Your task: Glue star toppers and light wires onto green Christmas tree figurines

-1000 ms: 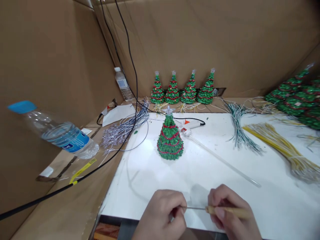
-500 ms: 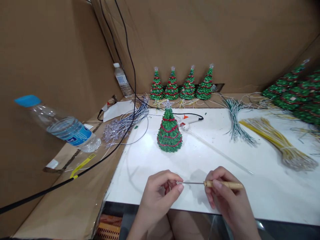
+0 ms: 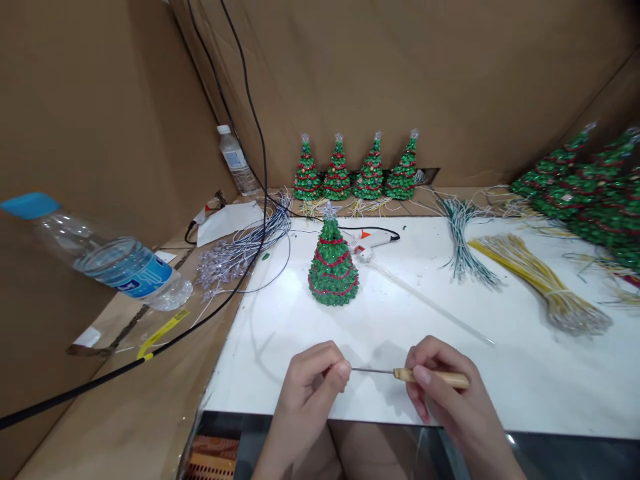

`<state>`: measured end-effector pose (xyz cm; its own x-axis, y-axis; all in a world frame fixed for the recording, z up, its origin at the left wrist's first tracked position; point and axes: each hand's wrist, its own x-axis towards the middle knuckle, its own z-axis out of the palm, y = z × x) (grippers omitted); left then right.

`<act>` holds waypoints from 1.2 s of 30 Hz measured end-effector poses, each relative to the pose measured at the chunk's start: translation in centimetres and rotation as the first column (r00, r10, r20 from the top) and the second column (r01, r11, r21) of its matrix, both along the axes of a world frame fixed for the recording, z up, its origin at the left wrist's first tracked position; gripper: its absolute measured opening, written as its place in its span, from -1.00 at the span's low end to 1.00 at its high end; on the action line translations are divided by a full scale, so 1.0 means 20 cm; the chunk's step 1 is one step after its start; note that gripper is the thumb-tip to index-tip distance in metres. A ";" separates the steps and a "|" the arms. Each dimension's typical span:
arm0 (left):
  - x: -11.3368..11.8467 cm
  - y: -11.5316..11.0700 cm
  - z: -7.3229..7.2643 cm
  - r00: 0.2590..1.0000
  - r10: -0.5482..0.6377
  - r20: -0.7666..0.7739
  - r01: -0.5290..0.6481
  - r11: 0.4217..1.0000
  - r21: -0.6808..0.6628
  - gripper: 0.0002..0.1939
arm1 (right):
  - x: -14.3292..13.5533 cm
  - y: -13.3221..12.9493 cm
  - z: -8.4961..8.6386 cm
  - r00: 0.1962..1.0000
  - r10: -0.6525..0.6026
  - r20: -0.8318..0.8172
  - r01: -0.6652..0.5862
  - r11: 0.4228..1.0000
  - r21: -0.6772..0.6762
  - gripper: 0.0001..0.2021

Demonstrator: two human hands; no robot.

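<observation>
My right hand [image 3: 440, 383] grips the wooden handle of an awl [image 3: 455, 379], its thin metal shaft pointing left. My left hand [image 3: 317, 380] is pinched round the tip end of that shaft; the tip is hidden by the fingers. Both hands are above the front edge of the white board [image 3: 370, 333]. Beyond them a small green tree [image 3: 333, 273] with red garlands and a clear star on top stands upright. Just behind it, to the right, a glue gun [image 3: 364, 252] lies with a long clear glue stick [image 3: 430, 300] in front.
Four decorated trees [image 3: 337, 173] line the back. Green wires [image 3: 465, 240] and yellow wires [image 3: 545, 280] lie at right, near more trees [image 3: 570, 180]. At left are purple-tipped wires [image 3: 225, 263], a large bottle [image 3: 135, 267], a smaller bottle [image 3: 235, 160] and a black cable [image 3: 263, 147].
The left thumb and fingers have closed over the awl's tip, which was visible before. The awl and right hand have come slightly nearer the left hand. The whole view has shifted a little.
</observation>
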<state>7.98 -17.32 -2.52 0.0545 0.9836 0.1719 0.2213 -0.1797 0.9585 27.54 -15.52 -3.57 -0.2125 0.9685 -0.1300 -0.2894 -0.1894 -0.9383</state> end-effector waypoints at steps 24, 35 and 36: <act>0.15 -0.01 -0.07 0.828 0.083 0.555 0.108 0.947 -0.302 -0.52 | 0.28 0.50 0.24 0.453 -0.284 0.845 -0.491 0.712 0.502 -0.85; 0.16 0.00 -0.08 0.890 0.113 0.441 0.027 0.954 -0.297 -0.50 | 0.05 1.25 0.05 0.200 -0.427 0.882 -0.799 0.450 0.399 -0.67; 0.16 0.00 -0.08 0.888 0.113 0.447 0.027 0.955 -0.295 -0.53 | 0.03 1.26 0.02 0.195 -0.436 0.878 -0.813 0.429 0.394 -0.66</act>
